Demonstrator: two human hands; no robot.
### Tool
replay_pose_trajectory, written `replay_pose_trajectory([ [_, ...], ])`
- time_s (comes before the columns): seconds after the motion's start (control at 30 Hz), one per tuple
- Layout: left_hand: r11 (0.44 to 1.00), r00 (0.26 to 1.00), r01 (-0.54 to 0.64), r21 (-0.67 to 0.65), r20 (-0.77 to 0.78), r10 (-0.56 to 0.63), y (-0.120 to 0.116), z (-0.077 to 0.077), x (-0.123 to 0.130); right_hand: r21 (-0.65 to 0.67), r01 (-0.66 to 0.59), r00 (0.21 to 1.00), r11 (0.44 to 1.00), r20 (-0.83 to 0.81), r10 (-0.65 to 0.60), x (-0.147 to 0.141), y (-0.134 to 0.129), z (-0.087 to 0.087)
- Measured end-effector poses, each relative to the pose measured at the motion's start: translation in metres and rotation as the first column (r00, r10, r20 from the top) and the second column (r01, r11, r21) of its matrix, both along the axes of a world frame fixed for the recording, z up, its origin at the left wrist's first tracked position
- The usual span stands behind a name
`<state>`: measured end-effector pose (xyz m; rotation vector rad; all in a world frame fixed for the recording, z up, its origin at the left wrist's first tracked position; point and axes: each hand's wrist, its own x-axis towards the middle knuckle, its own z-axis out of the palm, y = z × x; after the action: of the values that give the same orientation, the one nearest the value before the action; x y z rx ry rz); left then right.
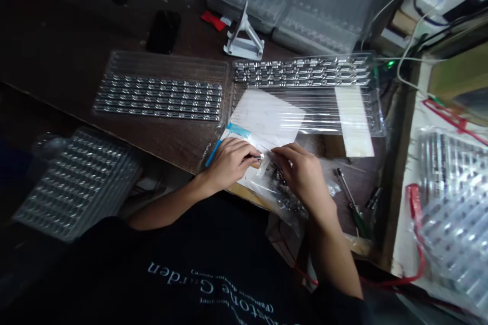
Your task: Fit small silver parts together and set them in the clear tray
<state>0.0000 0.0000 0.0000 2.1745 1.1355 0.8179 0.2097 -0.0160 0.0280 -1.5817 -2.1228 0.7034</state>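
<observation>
Carefully, the left hand point(229, 162) pinches a small metal part point(256, 157) shut between its fingers, while the right hand point(301, 177) curls over a plastic bag point(290, 208) on the counter point(179, 147), apparently steadying it, its grip unclear.

On the desk point(163, 144) I see a blister tray point(158, 94) just left of a second tray point(303, 72) under a paper sheet point(267, 119).

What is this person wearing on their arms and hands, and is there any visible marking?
Both the left hand and the right hand are bare, with no gloves, and both forearms are uncovered. The person wears a black top with dark sleeves. Pale lettering on its chest includes the word "Garden", with smaller print below.
</observation>
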Motion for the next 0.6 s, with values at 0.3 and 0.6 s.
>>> replay_pose_trajectory([
  [0.3, 0.973, 0.974, -0.200, 0.117, 0.129, 0.184, -0.001, 0.012, -0.019, 0.058, -0.178, 0.984, 0.982, -0.002, 0.178, -0.034, -0.001, -0.011],
  [0.6, 0.967, 0.973, -0.207, 0.148, -0.075, 0.219, 0.033, 0.022, -0.058, 0.131, -0.296, 0.939, 0.946, 0.220, 0.264, -0.040, -0.005, -0.010],
])
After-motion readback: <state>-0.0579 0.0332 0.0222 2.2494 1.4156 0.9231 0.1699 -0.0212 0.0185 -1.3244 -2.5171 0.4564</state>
